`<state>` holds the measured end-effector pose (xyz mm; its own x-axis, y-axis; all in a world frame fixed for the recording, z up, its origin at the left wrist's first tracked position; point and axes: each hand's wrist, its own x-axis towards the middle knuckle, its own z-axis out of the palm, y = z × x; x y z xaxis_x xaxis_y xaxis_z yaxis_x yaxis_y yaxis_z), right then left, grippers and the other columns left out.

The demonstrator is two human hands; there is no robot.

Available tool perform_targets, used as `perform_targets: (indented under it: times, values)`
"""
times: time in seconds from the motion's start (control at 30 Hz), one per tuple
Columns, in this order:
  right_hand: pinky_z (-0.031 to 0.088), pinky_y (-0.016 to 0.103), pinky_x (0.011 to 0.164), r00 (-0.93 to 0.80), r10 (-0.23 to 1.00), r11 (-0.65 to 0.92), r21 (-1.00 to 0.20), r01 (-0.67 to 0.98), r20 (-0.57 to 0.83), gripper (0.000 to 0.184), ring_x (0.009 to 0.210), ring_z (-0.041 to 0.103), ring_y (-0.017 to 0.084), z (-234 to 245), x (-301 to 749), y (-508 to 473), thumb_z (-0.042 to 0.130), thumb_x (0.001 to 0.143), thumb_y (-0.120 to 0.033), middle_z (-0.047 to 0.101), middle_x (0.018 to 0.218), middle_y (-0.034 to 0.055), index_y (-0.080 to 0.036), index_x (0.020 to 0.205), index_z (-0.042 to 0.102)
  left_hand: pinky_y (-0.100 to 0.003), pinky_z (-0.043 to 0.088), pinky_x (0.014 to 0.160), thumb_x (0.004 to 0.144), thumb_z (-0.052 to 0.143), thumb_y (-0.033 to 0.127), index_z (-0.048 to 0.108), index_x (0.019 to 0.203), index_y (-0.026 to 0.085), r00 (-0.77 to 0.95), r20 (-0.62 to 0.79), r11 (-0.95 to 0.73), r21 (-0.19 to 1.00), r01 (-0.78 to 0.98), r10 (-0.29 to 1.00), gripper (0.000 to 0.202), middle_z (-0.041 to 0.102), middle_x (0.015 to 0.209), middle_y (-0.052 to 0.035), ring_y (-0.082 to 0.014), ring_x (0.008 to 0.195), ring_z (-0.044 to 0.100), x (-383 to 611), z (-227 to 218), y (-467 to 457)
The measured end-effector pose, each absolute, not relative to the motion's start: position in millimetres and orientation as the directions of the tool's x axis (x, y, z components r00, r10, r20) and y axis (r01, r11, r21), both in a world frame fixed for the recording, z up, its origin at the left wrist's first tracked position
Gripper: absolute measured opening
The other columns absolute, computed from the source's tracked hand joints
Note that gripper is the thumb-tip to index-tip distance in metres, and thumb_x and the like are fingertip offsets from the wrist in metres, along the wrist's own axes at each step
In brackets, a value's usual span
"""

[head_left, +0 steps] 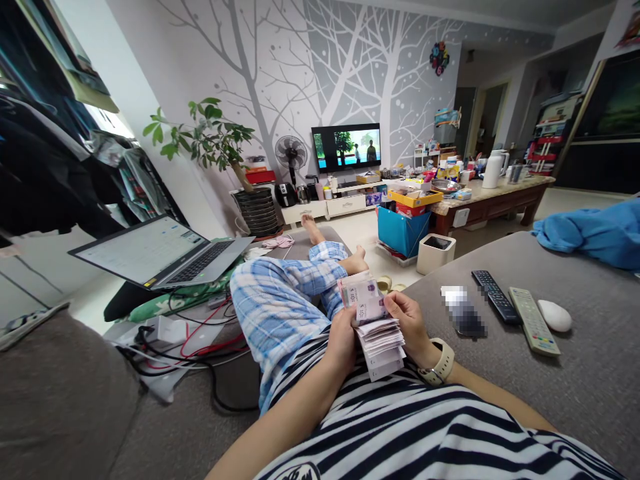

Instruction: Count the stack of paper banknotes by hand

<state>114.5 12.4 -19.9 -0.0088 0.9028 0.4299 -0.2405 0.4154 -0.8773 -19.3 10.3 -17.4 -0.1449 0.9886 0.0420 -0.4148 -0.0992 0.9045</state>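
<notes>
A thick wad of pale purple and pink banknotes is held over my lap. Folded around its left side is my left hand, closed on the notes. My right hand, with a cream watch on the wrist, pinches the wad's upper right edge between thumb and fingers. Printed figures and a portrait show on the upper notes, which stand up away from me. The lower part fans out in layers towards my striped shirt. The fingertips behind the notes are hidden.
To my left, an open laptop rests on a green cushion above tangled cables. On the sofa at right lie a blurred-out phone, a black remote, a grey remote and a white mouse-like object.
</notes>
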Motion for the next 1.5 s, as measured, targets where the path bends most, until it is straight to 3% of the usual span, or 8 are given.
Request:
perform_targets:
  times: [0.2, 0.33, 0.57, 0.83, 1.0, 1.2, 1.5]
  values:
    - [0.030, 0.025, 0.050, 0.014, 0.895, 0.432, -0.857, -0.281, 0.446, 0.044, 0.052, 0.034, 0.010, -23, 114, 14, 0.062, 0.083, -0.054, 0.042, 0.055, -0.0038, -0.019, 0.060, 0.050, -0.033, 0.051, 0.070, 0.066, 0.068, 0.032, 0.072, 0.076, 0.011, -0.106, -0.007, -0.041, 0.892, -0.450, 0.994, 0.023, 0.072, 0.066, -0.0053, -0.0215, 0.065, 0.065, -19, -22, 12]
    - [0.034, 0.027, 0.053, -0.006, 0.884, 0.449, -0.852, -0.268, 0.468, 0.050, 0.052, 0.041, 0.012, -25, 114, 17, 0.054, 0.088, -0.057, 0.050, 0.055, -0.0002, -0.018, 0.056, 0.056, -0.036, 0.053, 0.073, 0.065, 0.068, 0.032, 0.072, 0.083, 0.011, -0.118, -0.045, -0.021, 0.863, -0.504, 0.992, 0.028, 0.075, 0.076, -0.0080, -0.0241, 0.070, 0.069, -17, -19, 10]
    - [0.033, 0.026, 0.051, 0.083, 0.929, 0.369, -0.894, -0.255, 0.360, 0.048, 0.051, 0.038, 0.010, -24, 113, 24, 0.070, 0.074, -0.059, 0.045, 0.053, -0.0038, -0.020, 0.056, 0.047, -0.037, 0.054, 0.076, 0.062, 0.070, 0.027, 0.071, 0.083, 0.012, -0.091, -0.050, -0.003, 0.861, -0.508, 0.995, 0.026, 0.076, 0.078, -0.0083, -0.0252, 0.073, 0.071, -17, -16, 8]
    - [0.031, 0.026, 0.050, 0.064, 0.942, 0.336, -0.912, -0.235, 0.330, 0.046, 0.050, 0.036, 0.010, -24, 112, 25, 0.070, 0.072, -0.058, 0.045, 0.052, -0.0042, -0.020, 0.057, 0.049, -0.038, 0.054, 0.078, 0.058, 0.071, 0.021, 0.070, 0.097, 0.011, -0.048, -0.055, 0.020, 0.840, -0.541, 0.997, 0.040, 0.076, 0.079, -0.0081, -0.0283, 0.080, 0.072, -17, -18, 10]
    - [0.031, 0.026, 0.051, 0.067, 0.939, 0.343, -0.916, -0.208, 0.337, 0.042, 0.053, 0.037, 0.011, -26, 113, 26, 0.069, 0.074, -0.053, 0.044, 0.054, -0.0040, -0.019, 0.057, 0.050, -0.036, 0.053, 0.078, 0.059, 0.071, 0.022, 0.071, 0.095, 0.012, -0.056, -0.047, 0.010, 0.847, -0.531, 0.997, 0.037, 0.076, 0.079, -0.0069, -0.0271, 0.080, 0.072, -17, -18, 10]
    - [0.033, 0.025, 0.052, 0.074, 0.931, 0.365, -0.912, -0.187, 0.357, 0.041, 0.053, 0.038, 0.011, -26, 114, 25, 0.068, 0.076, -0.051, 0.045, 0.055, -0.0040, -0.019, 0.058, 0.051, -0.034, 0.053, 0.074, 0.063, 0.072, 0.035, 0.071, 0.080, 0.010, -0.116, -0.061, -0.007, 0.858, -0.514, 0.991, 0.030, 0.075, 0.076, -0.0086, -0.0236, 0.072, 0.070, -18, -23, 13]
    - [0.032, 0.024, 0.051, 0.051, 0.920, 0.391, -0.895, -0.216, 0.389, 0.036, 0.054, 0.038, 0.011, -24, 113, 18, 0.067, 0.078, -0.048, 0.046, 0.057, -0.0036, -0.019, 0.062, 0.052, -0.036, 0.053, 0.080, 0.064, 0.069, 0.036, 0.071, 0.089, 0.011, -0.098, -0.056, -0.008, 0.833, -0.554, 0.994, 0.035, 0.076, 0.080, -0.0083, -0.0271, 0.084, 0.071, -18, -28, 19]
